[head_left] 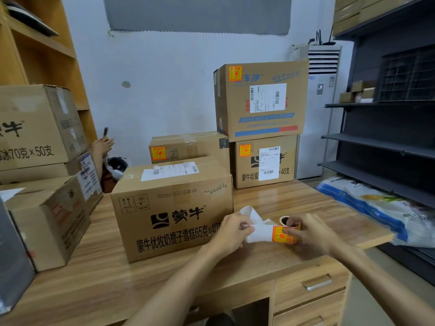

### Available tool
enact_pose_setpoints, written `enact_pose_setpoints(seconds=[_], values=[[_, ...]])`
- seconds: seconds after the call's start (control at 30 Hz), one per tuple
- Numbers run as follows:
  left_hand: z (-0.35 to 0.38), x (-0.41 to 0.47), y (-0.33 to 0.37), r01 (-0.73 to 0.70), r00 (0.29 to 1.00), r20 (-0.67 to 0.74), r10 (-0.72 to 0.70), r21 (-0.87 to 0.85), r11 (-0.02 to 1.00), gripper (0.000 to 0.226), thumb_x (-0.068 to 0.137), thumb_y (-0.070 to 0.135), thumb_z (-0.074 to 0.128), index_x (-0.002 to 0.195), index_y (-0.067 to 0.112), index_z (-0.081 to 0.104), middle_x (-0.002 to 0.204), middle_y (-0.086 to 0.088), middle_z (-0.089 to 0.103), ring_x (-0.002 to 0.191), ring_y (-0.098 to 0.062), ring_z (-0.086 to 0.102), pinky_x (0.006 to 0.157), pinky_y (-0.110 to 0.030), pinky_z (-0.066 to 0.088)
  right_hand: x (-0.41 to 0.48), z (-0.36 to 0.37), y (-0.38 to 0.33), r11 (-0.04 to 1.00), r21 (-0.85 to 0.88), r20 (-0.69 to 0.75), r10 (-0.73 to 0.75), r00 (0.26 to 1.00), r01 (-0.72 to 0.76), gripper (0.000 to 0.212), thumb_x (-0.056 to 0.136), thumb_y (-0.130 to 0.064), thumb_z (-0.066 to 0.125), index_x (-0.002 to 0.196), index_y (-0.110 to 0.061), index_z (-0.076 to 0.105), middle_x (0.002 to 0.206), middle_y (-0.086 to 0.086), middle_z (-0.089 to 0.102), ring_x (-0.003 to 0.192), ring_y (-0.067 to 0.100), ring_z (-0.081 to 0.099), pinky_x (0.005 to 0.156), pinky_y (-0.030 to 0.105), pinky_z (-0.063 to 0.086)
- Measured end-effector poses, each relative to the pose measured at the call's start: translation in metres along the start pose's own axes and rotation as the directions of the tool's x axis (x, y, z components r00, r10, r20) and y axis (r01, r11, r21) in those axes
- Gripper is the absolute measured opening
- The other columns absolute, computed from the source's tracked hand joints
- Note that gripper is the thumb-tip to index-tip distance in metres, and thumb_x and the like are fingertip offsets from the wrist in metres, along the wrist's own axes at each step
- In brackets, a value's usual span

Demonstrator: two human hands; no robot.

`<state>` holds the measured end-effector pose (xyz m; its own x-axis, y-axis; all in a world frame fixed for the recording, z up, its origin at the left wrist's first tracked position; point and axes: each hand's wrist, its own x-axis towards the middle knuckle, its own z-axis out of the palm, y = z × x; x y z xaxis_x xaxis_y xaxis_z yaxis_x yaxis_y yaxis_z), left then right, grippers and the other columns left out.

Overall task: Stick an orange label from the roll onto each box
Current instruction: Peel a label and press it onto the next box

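Both forearms reach in from 6 o'clock over the pale wooden desk (282,201). The left hand (231,234) has its fingers curled and pinches the loose end of a white paper backing strip (257,228) between thumb and fingertips. The right hand (310,234), at 3 o'clock of the left and just apart from it, wraps its fingers round the small roll of orange labels (287,228), whose brown core faces up. One orange label (281,236) with a red goblet mark lies on the strip where it leaves the roll.

Hands and roll are held at 4 o'clock of the large brown cardboard box (171,212) in mid-frame. It is printed "蒙牛" and "蒙牛优牧奶提子雪糕65克x40", with two up-arrows, and has a white shipping slip (169,171) on top.

At its 12 o'clock, a low taped carton (188,142) bears an orange sticker (159,153). At 1 o'clock stand two stacked cartons. The lower carton (288,161) reads "蒙牛哈蜜" and "x40支", and the upper carton (261,125) has blue "车净" print. Each carries an orange sticker at its top left corner.

At 9 o'clock, a left-hand carton (35,128) reads "70克×50支". Beside it, another person's hand (102,145) holds a dark phone (105,132).
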<state>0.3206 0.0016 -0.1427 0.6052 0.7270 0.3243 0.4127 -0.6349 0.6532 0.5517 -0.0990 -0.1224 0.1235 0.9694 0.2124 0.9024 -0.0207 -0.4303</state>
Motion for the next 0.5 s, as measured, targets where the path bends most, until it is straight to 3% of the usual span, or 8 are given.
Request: enact_pose_setpoints(seconds=[0.07,0.17,0.27,0.33,0.4,0.5], values=[[-0.001,-0.002,-0.003,-0.005,1.000,-0.005,0.005,0.021,1.000,0.016,0.098,0.018,0.063,0.087,0.012,0.072,0.094,-0.004,0.059,0.069,-0.015,0.059,0.052,-0.029,0.054,0.000,0.002,-0.001,1.000,-0.013,0.003,-0.001,1.000,0.002,0.011,0.090,-0.037,0.070,0.094,-0.026,0.069,0.097,-0.007,0.067,0.087,0.004,0.057,0.068,0.019,0.041],[-0.002,-0.002,-0.008,-0.004,1.000,-0.003,0.005,0.149,0.989,0.020,0.096,0.023,0.061,0.083,0.011,0.069,0.096,-0.004,0.063,0.085,-0.021,0.059,0.075,-0.040,0.051,-0.002,0.003,-0.003,0.999,-0.007,0.012,-0.032,0.999,0.032,0.010,0.090,-0.034,0.071,0.096,-0.026,0.068,0.096,-0.007,0.067,0.088,0.003,0.058,0.071,0.020,0.044],[-0.004,-0.002,0.001,-0.004,1.000,0.000,0.005,0.357,0.934,0.018,0.097,0.024,0.056,0.096,0.013,0.071,0.108,-0.006,0.067,0.097,-0.030,0.062,0.082,-0.044,0.053,-0.006,0.002,-0.006,0.998,0.003,0.000,-0.062,0.998,0.062,0.012,0.091,-0.023,0.069,0.102,-0.017,0.071,0.098,-0.006,0.068,0.087,0.005,0.059,0.072,0.015,0.043],[-0.003,0.001,0.010,-0.029,1.000,0.012,0.026,0.456,0.889,0.027,0.097,0.019,0.055,0.120,0.016,0.069,0.124,-0.010,0.065,0.109,-0.036,0.063,0.089,-0.044,0.052,-0.006,0.003,-0.006,0.998,0.006,-0.016,-0.061,0.998,0.061,0.011,0.093,-0.021,0.067,0.104,-0.019,0.070,0.099,-0.010,0.063,0.090,0.002,0.055,0.070,0.009,0.041],[0.001,0.005,0.017,-0.049,0.999,0.034,0.038,0.432,0.900,0.044,0.099,0.018,0.057,0.142,0.021,0.055,0.145,-0.003,0.054,0.126,-0.033,0.055,0.101,-0.043,0.047,-0.007,0.005,-0.007,0.998,0.013,-0.027,-0.054,0.998,0.055,0.012,0.094,-0.020,0.067,0.106,-0.020,0.069,0.099,-0.014,0.059,0.088,-0.002,0.052,0.069,0.007,0.040],[0.010,0.012,0.023,-0.096,0.989,0.132,0.070,0.200,0.975,0.061,0.098,0.013,0.059,0.154,0.028,0.040,0.162,0.008,0.033,0.142,-0.024,0.039,0.109,-0.044,0.042,-0.007,0.007,-0.007,0.999,0.013,-0.036,-0.042,0.998,0.043,0.012,0.093,-0.020,0.068,0.104,-0.018,0.070,0.103,-0.008,0.064,0.088,0.001,0.055,0.075,0.015,0.045]])
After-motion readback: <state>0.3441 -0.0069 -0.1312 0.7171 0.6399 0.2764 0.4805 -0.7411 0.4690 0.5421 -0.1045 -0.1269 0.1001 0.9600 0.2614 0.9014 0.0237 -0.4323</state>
